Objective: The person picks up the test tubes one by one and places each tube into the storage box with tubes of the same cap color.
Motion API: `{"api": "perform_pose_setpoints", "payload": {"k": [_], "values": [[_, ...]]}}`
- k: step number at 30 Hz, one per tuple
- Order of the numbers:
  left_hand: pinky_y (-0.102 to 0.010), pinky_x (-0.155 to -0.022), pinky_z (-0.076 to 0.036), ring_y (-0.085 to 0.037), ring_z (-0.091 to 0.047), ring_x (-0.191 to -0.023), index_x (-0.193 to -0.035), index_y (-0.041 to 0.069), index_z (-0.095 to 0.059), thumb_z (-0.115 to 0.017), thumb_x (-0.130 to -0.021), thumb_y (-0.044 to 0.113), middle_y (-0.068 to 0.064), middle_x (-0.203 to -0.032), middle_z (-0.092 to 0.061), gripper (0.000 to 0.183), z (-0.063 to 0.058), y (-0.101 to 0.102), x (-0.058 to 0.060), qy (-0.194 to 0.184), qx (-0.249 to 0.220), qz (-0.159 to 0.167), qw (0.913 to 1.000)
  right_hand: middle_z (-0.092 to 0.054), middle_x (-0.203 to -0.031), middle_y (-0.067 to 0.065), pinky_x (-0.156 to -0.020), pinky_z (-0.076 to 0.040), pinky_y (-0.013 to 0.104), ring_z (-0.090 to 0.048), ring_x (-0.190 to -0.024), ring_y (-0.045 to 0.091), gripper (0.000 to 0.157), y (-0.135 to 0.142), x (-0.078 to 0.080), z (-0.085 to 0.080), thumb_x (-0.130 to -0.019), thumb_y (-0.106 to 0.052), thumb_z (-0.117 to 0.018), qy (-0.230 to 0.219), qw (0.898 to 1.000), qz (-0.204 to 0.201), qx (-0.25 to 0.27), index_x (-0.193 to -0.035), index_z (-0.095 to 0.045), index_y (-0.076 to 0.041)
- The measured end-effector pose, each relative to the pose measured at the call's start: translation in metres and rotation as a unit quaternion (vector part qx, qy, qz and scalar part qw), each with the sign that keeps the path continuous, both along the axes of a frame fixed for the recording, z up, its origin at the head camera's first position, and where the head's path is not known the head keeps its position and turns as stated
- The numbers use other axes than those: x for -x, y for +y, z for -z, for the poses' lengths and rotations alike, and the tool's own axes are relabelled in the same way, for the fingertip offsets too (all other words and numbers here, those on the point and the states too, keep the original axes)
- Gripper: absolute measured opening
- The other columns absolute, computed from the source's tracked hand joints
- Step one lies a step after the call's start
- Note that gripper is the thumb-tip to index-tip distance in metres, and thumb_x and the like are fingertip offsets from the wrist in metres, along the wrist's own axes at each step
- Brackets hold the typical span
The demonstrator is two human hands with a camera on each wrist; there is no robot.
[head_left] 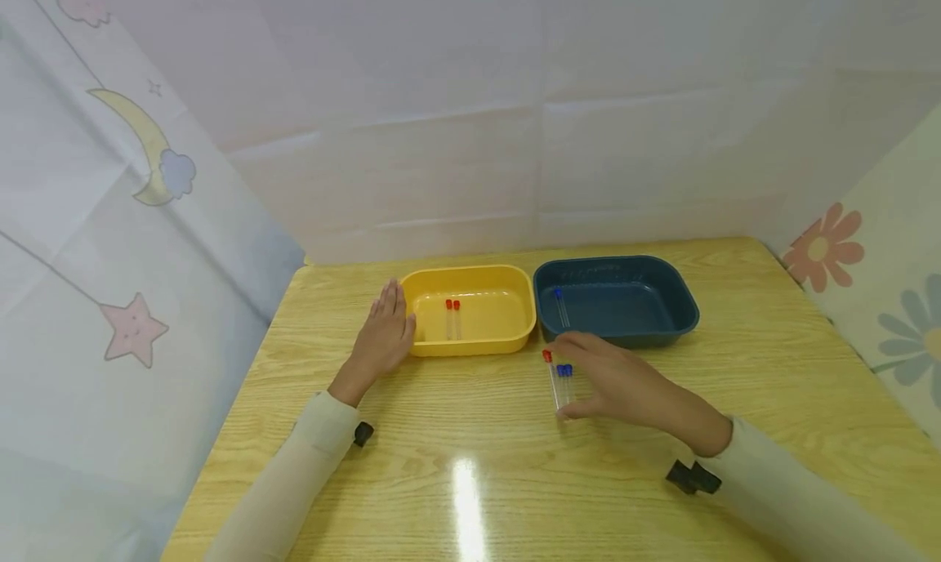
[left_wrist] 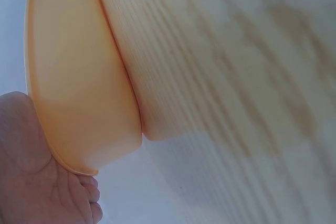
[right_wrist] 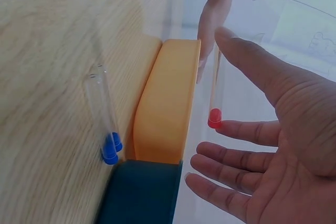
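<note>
Between the thumb and index finger of my right hand (head_left: 625, 382) is pinched a clear tube (right_wrist: 216, 90) with a red cap, its cap downward in the right wrist view; the other fingers are spread. Two blue-capped tubes (right_wrist: 107, 108) lie on the table just below this hand. My left hand (head_left: 382, 337) rests against the left side of the yellow basin (head_left: 470, 349), fingers straight and thumb at the rim. Inside that basin lie two red-capped tubes (head_left: 453, 321). One blue-capped tube (head_left: 562, 309) lies in the dark blue basin (head_left: 632, 309), in front of the right hand.
Both basins stand side by side toward the back of the wooden table (head_left: 412, 464). A pale cloth wall (head_left: 470, 137) rises behind the table, with printed cloth at both sides. Dark wrist bands (head_left: 693, 478) show at the sleeves.
</note>
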State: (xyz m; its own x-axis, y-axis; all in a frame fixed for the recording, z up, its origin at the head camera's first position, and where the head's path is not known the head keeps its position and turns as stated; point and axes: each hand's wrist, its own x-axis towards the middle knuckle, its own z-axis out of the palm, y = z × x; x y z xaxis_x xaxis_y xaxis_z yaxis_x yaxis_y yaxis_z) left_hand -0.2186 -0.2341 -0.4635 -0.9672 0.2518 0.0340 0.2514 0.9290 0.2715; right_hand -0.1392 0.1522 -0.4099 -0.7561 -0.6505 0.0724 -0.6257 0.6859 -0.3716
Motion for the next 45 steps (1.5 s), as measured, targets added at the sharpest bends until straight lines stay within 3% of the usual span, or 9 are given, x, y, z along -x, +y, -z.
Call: {"api": "perform_pose_setpoints", "payload": {"k": [11, 21, 26, 38, 45], "values": [[-0.051, -0.124, -0.006, -0.036, 0.001, -0.155, -0.158, -0.01, -0.005, -0.027, -0.112, 0.029, -0.025, -0.167, 0.0, 0.064, -0.001, 0.001, 0.0, 0.002, 0.005, -0.001, 1.0, -0.048, -0.15, 0.016, -0.095, -0.053, 0.054, -0.052, -0.132, 0.037, 0.094, -0.011, 0.011, -0.009, -0.078, -0.066, -0.077, -0.007, 1.0, -0.005, 0.004, -0.149, -0.05, -0.009], [-0.05, -0.124, -0.006, -0.035, 0.002, -0.155, -0.158, -0.009, -0.005, -0.026, -0.112, 0.029, -0.024, -0.168, 0.002, 0.064, 0.0, 0.0, 0.0, -0.003, 0.001, -0.001, 1.0, -0.052, -0.145, 0.014, -0.096, -0.053, 0.051, -0.055, -0.128, 0.034, 0.092, -0.024, 0.026, -0.015, -0.076, -0.061, -0.082, 0.02, 1.0, -0.013, 0.017, -0.146, -0.053, -0.008], [-0.051, -0.124, -0.006, -0.035, 0.002, -0.155, -0.158, -0.009, -0.004, -0.027, -0.112, 0.029, -0.024, -0.168, 0.002, 0.064, 0.001, 0.0, 0.0, -0.002, 0.004, 0.0, 1.0, -0.052, -0.145, 0.013, -0.096, -0.052, 0.051, -0.055, -0.128, 0.033, 0.09, -0.029, 0.031, -0.018, -0.076, -0.052, -0.087, 0.015, 0.999, -0.012, 0.027, -0.146, -0.052, -0.009], [-0.051, -0.124, -0.007, -0.035, 0.001, -0.155, -0.158, -0.01, -0.006, -0.027, -0.112, 0.029, -0.024, -0.168, 0.001, 0.064, 0.002, 0.0, 0.001, -0.001, 0.007, -0.003, 1.0, -0.043, -0.154, 0.018, -0.103, -0.046, 0.057, -0.046, -0.137, 0.04, 0.092, -0.041, 0.051, -0.032, -0.079, -0.052, -0.084, -0.019, 0.999, 0.0, 0.028, -0.152, -0.047, -0.01], [-0.051, -0.124, -0.006, -0.035, 0.001, -0.155, -0.158, -0.01, -0.007, -0.027, -0.112, 0.028, -0.025, -0.167, -0.001, 0.064, 0.003, 0.0, 0.003, 0.005, 0.007, -0.002, 1.0, -0.045, -0.153, 0.015, -0.105, -0.045, 0.057, -0.044, -0.14, 0.038, 0.09, -0.051, 0.058, -0.035, -0.08, -0.049, -0.084, -0.019, 0.999, 0.001, 0.028, -0.152, -0.046, -0.01]]}}
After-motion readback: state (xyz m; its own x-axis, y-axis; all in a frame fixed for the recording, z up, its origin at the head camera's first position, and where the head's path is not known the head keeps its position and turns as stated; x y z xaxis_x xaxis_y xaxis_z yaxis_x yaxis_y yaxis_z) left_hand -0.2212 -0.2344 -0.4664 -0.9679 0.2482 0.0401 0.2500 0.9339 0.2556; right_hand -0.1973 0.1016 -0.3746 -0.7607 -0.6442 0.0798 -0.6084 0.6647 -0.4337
